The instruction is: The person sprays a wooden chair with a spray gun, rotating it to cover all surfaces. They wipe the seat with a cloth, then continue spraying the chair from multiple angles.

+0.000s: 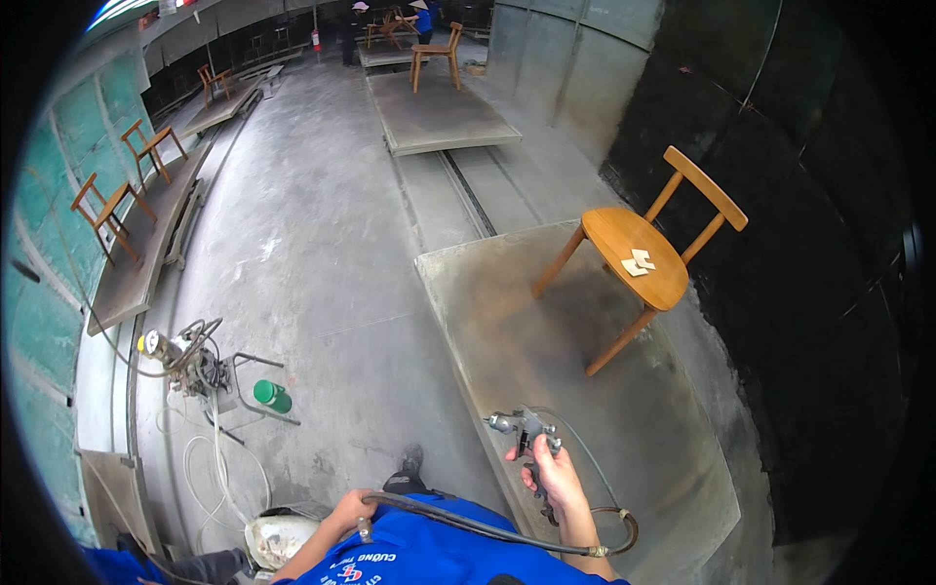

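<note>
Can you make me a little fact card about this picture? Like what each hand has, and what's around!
Right hand: holding a spray gun
Left hand: holding a dark hose
Nearest chair: wooden chair, upright on a gray platform
On its seat: small pale pieces
Floor, left: machine with hoses, green container beside it
Farther away: more wooden chairs

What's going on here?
A person in a blue shirt holds a spray gun in the right hand, its body pointing away from them, and a dark hose in the left hand. No spray is visible. Ahead to the right, a wooden chair stands on a low platform, pale pieces on its seat. A pump stands to the left.
</note>
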Demonstrator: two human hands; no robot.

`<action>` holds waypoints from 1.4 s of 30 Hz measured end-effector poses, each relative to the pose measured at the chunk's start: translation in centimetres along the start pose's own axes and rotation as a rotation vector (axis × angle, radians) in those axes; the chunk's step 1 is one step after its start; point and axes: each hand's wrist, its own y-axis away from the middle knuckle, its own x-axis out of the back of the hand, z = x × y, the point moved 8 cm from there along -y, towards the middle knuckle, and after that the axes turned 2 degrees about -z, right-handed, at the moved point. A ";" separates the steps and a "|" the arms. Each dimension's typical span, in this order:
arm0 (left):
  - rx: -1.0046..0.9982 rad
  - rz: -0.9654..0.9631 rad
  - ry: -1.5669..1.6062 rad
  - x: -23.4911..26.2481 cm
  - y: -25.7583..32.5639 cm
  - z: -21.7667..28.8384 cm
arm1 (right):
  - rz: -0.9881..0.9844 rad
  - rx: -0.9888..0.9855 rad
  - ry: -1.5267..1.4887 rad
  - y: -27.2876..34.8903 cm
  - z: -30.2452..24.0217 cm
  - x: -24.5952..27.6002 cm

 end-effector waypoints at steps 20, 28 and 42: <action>-0.129 -1.026 0.433 -13.7 -34.5 40.2 | 0.975 0.206 -0.429 8.3 3.0 6.2; 0.179 -0.839 0.978 -29.0 -51.3 58.8 | 1.488 0.174 -0.547 7.4 3.3 2.6; 0.223 -1.011 1.071 -33.1 -59.0 66.6 | 1.735 -0.098 -0.777 -2.8 -1.0 -6.9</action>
